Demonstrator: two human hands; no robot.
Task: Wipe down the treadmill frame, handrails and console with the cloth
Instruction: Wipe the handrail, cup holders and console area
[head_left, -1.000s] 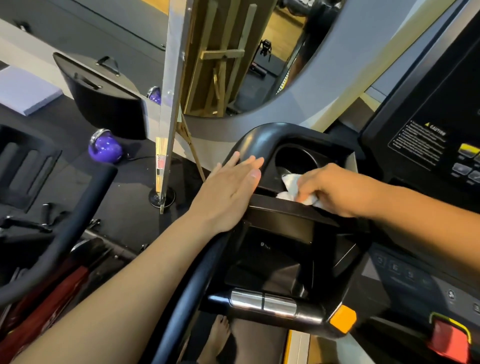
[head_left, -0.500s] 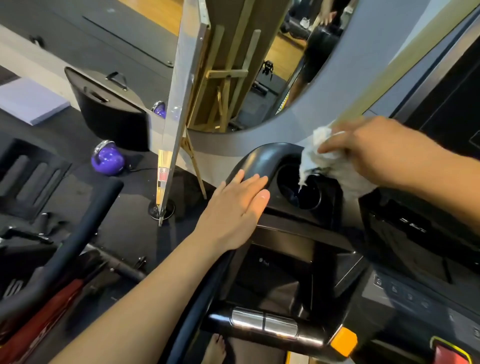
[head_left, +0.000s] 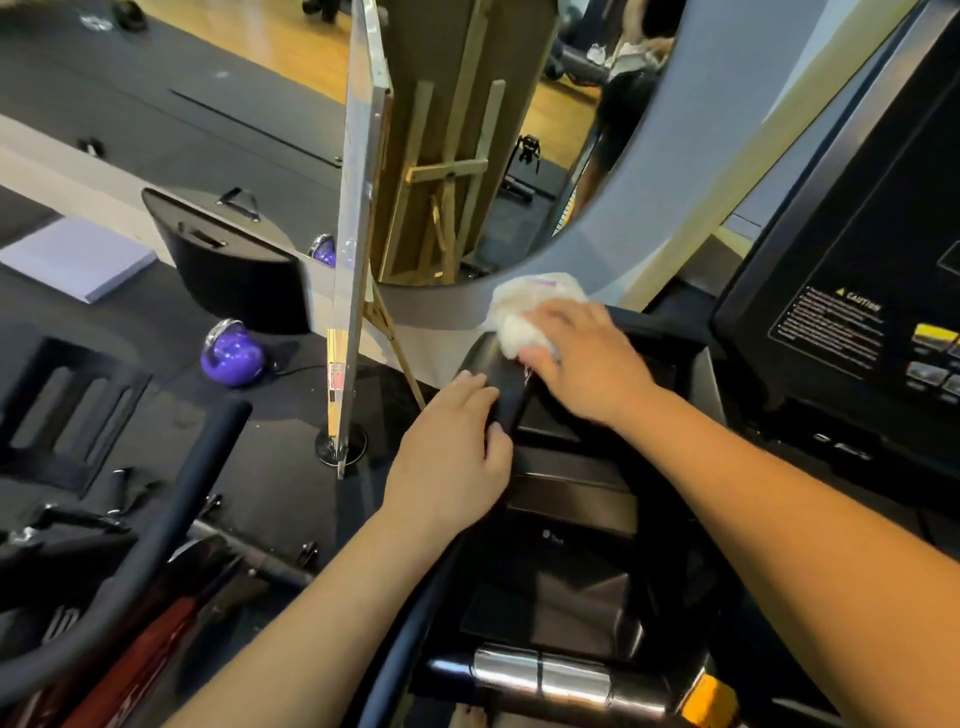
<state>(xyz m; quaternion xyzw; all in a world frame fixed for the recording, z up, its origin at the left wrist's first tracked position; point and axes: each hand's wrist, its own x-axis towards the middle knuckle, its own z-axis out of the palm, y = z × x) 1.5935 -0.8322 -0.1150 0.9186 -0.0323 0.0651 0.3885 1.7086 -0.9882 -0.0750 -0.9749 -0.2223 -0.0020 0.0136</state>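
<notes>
While right hand (head_left: 582, 364) bunches the cloth (head_left: 524, 312) in its fingers on the console (head_left: 571, 499) corner, left hand (head_left: 452, 447) lies flat, fingers together; risk: loose wad slips, skipping the rim.

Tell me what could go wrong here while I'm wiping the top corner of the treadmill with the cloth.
The right hand presses the cloth on the curved black corner, close to the mirror behind; an overshooting swipe might smear it. The left hand rests on the same glossy handrail and could leave prints. The console buttons sit near the right arm, so a bump might press one.
</notes>
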